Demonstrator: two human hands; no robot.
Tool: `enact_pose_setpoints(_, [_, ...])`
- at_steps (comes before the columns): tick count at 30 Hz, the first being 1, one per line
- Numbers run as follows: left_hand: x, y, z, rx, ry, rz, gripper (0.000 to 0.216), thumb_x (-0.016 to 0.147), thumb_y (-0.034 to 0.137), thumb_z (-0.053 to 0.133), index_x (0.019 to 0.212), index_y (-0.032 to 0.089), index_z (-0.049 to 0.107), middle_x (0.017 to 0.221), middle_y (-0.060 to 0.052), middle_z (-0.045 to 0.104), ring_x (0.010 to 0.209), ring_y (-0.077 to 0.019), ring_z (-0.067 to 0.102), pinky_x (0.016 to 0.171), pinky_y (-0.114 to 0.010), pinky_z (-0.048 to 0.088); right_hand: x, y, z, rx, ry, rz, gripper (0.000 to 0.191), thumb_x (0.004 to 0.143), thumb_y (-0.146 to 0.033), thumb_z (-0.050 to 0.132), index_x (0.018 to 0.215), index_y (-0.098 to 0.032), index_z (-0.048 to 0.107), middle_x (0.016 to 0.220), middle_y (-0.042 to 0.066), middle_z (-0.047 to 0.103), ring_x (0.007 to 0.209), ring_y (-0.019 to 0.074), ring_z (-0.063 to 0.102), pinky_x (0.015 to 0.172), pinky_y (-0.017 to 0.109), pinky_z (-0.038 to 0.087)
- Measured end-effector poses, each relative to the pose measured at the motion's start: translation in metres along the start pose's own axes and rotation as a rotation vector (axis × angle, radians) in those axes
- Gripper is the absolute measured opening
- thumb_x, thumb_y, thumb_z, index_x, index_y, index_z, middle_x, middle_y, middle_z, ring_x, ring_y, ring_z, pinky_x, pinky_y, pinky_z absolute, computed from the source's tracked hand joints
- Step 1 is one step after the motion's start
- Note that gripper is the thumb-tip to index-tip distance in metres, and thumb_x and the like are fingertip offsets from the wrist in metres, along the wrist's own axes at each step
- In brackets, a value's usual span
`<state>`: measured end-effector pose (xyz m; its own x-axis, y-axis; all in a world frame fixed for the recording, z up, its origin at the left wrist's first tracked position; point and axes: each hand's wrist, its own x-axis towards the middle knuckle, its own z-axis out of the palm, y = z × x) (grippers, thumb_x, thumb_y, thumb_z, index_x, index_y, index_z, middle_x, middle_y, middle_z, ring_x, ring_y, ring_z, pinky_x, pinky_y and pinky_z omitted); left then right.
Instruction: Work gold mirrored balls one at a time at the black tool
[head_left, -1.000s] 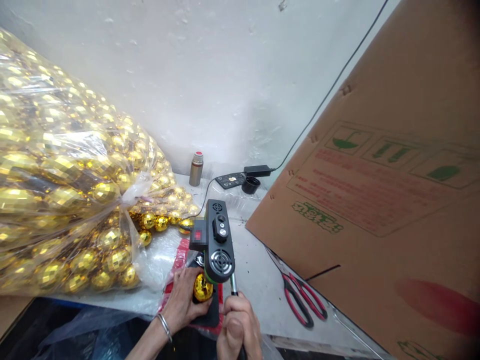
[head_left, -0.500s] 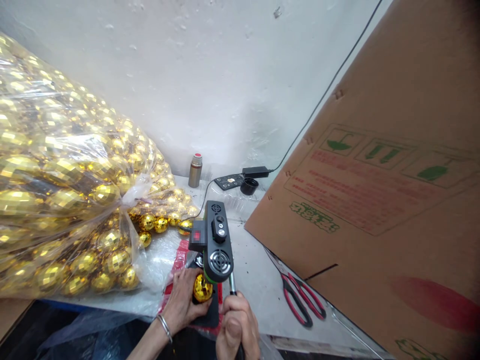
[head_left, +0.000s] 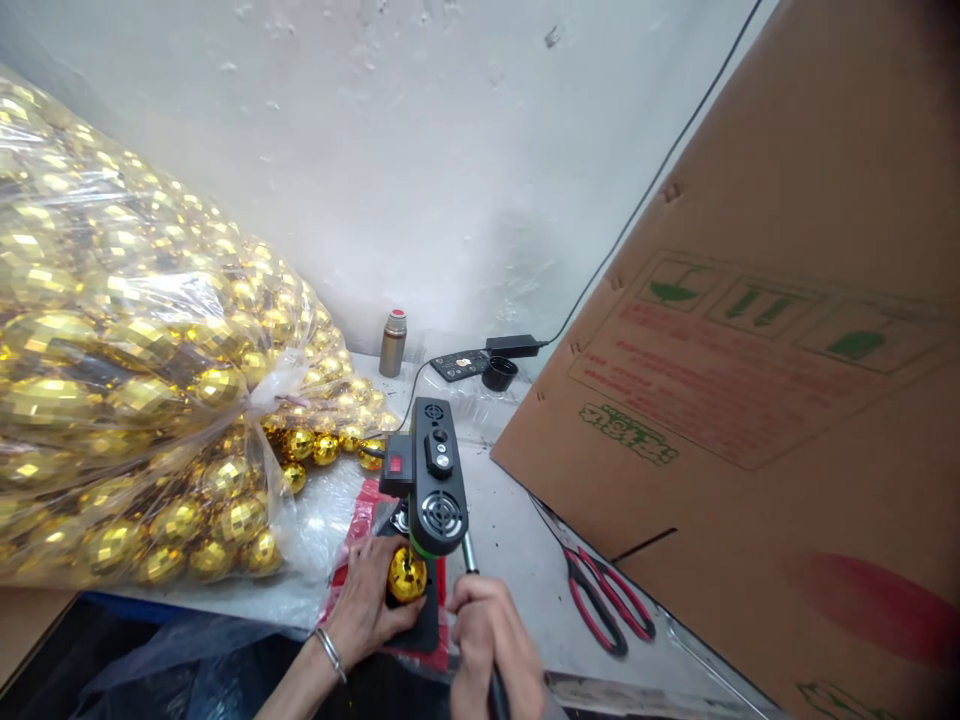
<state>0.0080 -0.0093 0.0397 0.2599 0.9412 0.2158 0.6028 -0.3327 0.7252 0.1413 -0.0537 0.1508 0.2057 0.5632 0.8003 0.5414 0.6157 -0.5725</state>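
A shiny gold mirror-faceted ball [head_left: 407, 575] is gripped in my left hand [head_left: 367, 597], on the dark base [head_left: 424, 625] of a small black bench press-like machine [head_left: 439, 470]. The machine's head stands right over the ball; whether it touches the ball I cannot tell. My right hand [head_left: 491, 640] is closed around the lever [head_left: 470, 555] with a metal shaft and dark grip, at the machine's right side. Red plastic film [head_left: 358, 525] lies under the base. On the ball's top a small dark spot shows.
On the left bulges a clear bag [head_left: 277, 380] of gold balls, with several loose balls [head_left: 325, 449] beside it. Red-handled scissors [head_left: 600, 600] lie by a large cardboard box [head_left: 720, 400]. Behind stand a metal flask [head_left: 392, 343], a black cap [head_left: 499, 374] and a power adapter [head_left: 513, 346].
My right hand has shifted slightly right and down with the lever, which now leans more. The left hand and ball stay in nearly the same place. The view has shifted slightly.
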Motion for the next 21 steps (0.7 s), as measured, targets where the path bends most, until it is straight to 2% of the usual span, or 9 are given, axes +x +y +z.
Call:
enact_pose_setpoints(2, [-0.014, -0.006, 0.002, -0.009, 0.023, 0.042, 0.049, 0.078, 0.026, 0.074, 0.126, 0.019, 0.063, 0.115, -0.015, 0.072, 0.107, -0.0361, 0.066, 0.094, -0.053, 0.053, 0.018, -0.016, -0.004, 0.05, -0.026, 0.101, 0.027, 0.103, -0.012, 0.043, 0.08, -0.021, 0.054, 0.071, -0.003, 0.054, 0.058, 0.0072, 0.053, 0.055, 0.02, 0.042])
enact_pose_setpoints(5, [-0.045, -0.024, 0.004, 0.028, 0.068, 0.183, 0.059, 0.084, 0.027, 0.071, 0.14, 0.024, 0.055, 0.129, -0.016, 0.069, 0.116, -0.0351, 0.066, 0.098, -0.049, 0.054, 0.029, -0.028, -0.005, 0.091, -0.046, 0.105, 0.025, 0.102, -0.01, 0.044, 0.082, -0.021, 0.055, 0.071, -0.003, 0.053, 0.059, 0.0079, 0.052, 0.057, 0.02, 0.042])
enact_pose_setpoints(9, [-0.066, -0.04, -0.012, 0.181, 0.116, 0.308, 0.094, 0.077, 0.058, 0.079, 0.155, 0.025, 0.039, 0.143, -0.018, 0.063, 0.124, -0.0393, 0.063, 0.1, -0.048, 0.055, 0.016, -0.03, 0.004, 0.138, 0.034, 0.208, 0.029, 0.102, -0.008, 0.041, 0.078, -0.021, 0.051, 0.073, -0.002, 0.051, 0.062, 0.0088, 0.049, 0.06, 0.023, 0.039])
enact_pose_setpoints(11, [-0.051, -0.038, -0.032, 0.284, 0.185, 0.283, 0.089, 0.086, 0.063, 0.067, 0.157, 0.022, 0.035, 0.145, -0.019, 0.061, 0.127, -0.0378, 0.061, 0.102, -0.048, 0.054, 0.009, -0.031, 0.008, 0.154, 0.051, 0.235, 0.031, 0.102, -0.007, 0.041, 0.076, -0.021, 0.05, 0.073, -0.003, 0.049, 0.062, 0.0089, 0.048, 0.061, 0.024, 0.038])
enact_pose_setpoints(13, [-0.021, -0.033, -0.06, 0.464, 0.268, 0.183, 0.054, 0.101, 0.041, 0.049, 0.15, 0.018, 0.046, 0.141, -0.018, 0.064, 0.127, -0.0338, 0.061, 0.105, -0.047, 0.051, 0.004, -0.032, 0.01, 0.161, 0.058, 0.246, 0.031, 0.102, -0.008, 0.041, 0.076, -0.021, 0.049, 0.074, -0.003, 0.049, 0.063, 0.0092, 0.047, 0.062, 0.024, 0.037])
enact_pose_setpoints(14, [-0.003, -0.031, -0.074, 0.59, 0.26, 0.093, 0.044, 0.102, 0.03, 0.045, 0.142, 0.015, 0.055, 0.136, -0.019, 0.066, 0.125, -0.0337, 0.061, 0.106, -0.048, 0.049, 0.003, -0.032, 0.011, 0.163, 0.059, 0.25, 0.031, 0.103, -0.008, 0.041, 0.076, -0.021, 0.049, 0.075, -0.003, 0.049, 0.063, 0.0093, 0.047, 0.063, 0.025, 0.037])
enact_pose_setpoints(16, [0.031, -0.03, -0.102, 0.869, 0.127, -0.153, 0.041, 0.097, 0.011, 0.041, 0.132, 0.012, 0.062, 0.13, -0.021, 0.068, 0.122, -0.0336, 0.062, 0.105, -0.049, 0.047, 0.003, -0.032, 0.01, 0.167, 0.059, 0.252, 0.03, 0.103, -0.009, 0.041, 0.076, -0.021, 0.049, 0.075, -0.002, 0.049, 0.065, 0.0095, 0.047, 0.064, 0.025, 0.037])
enact_pose_setpoints(18, [0.057, -0.034, -0.122, 0.931, 0.08, -0.245, 0.041, 0.088, -0.001, 0.04, 0.117, 0.006, 0.069, 0.11, -0.025, 0.072, 0.107, -0.036, 0.068, 0.093, -0.049, 0.05, 0.002, -0.03, 0.01, 0.169, 0.055, 0.249, 0.03, 0.103, -0.009, 0.041, 0.076, -0.021, 0.049, 0.075, -0.002, 0.049, 0.065, 0.0095, 0.047, 0.064, 0.025, 0.037])
enact_pose_setpoints(21, [0.074, -0.045, -0.134, 0.938, 0.038, -0.294, 0.04, 0.084, -0.003, 0.04, 0.109, 0.006, 0.07, 0.102, -0.025, 0.071, 0.09, -0.0344, 0.071, 0.08, -0.044, 0.05, 0.0, -0.025, 0.009, 0.174, 0.04, 0.226, 0.029, 0.103, -0.009, 0.04, 0.078, -0.021, 0.049, 0.075, -0.002, 0.049, 0.065, 0.0097, 0.048, 0.063, 0.025, 0.038])
